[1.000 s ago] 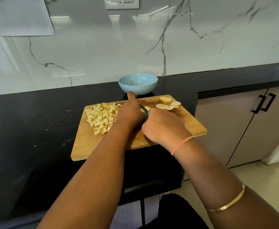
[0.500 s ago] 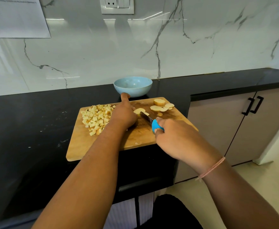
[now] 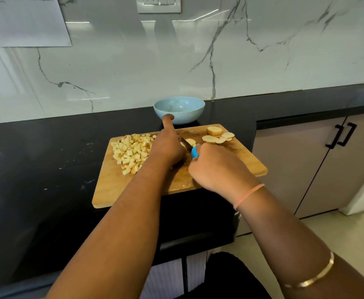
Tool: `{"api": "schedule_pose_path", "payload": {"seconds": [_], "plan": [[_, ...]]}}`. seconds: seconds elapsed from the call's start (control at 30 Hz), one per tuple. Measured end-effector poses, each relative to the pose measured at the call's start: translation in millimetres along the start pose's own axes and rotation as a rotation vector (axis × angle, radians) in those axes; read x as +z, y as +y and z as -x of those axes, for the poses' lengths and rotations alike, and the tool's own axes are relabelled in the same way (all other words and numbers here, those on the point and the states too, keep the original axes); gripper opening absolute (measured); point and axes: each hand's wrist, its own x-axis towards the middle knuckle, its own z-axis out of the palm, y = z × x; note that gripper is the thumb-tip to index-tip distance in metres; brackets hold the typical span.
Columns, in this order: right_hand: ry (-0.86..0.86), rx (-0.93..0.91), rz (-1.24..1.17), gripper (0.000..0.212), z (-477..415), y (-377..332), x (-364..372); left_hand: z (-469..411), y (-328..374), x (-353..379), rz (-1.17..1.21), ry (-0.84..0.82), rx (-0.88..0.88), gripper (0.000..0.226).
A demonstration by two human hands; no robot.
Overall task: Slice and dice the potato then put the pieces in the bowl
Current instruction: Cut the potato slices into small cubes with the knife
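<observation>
**Kitchen surroundings**

A black countertop [image 3: 47,169] runs beneath a white veined marble backsplash [image 3: 133,78] — a socket plate [image 3: 158,4] and a paper sheet [image 3: 25,22] hang high on it. At right, beige cabinet doors [image 3: 295,165] carry black handles [image 3: 340,135] above a pale floor [image 3: 306,234].

Board [image 3: 120,190] near strip bare; dice pile [image 3: 131,151] blocks L side, slices [image 3: 217,135] far-R corner, bowl [image 3: 179,108] just behind.

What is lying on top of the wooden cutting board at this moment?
A pile of potato cubes at left, round slices at far right, and a blue-handled knife held by the right hand. The left hand covers most of the piece being cut.
</observation>
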Motion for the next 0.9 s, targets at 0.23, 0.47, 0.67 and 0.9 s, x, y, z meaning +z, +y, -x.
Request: {"api": "schedule_pose_path", "payload": {"seconds": [0.23,0.47,0.67,0.9], "plan": [[-0.062,0.0,0.014,0.032,-7.6,-4.4,-15.9,1.9,2.1,0.4,0.005,0.028,0.008,0.084],[-0.075,-0.033,0.038,0.043,26.3,10.1,-24.0,4.0,3.8,1.3,0.028,0.041,0.0,0.081],[-0.006,-0.026,-0.01,0.042,35.2,22.0,-20.4,4.7,4.9,-2.4,-0.016,0.037,0.004,0.082],[0.048,-0.042,-0.028,0.045,17.3,15.8,-6.8,4.0,5.0,-1.1,-0.032,0.051,-0.009,0.078]]}}
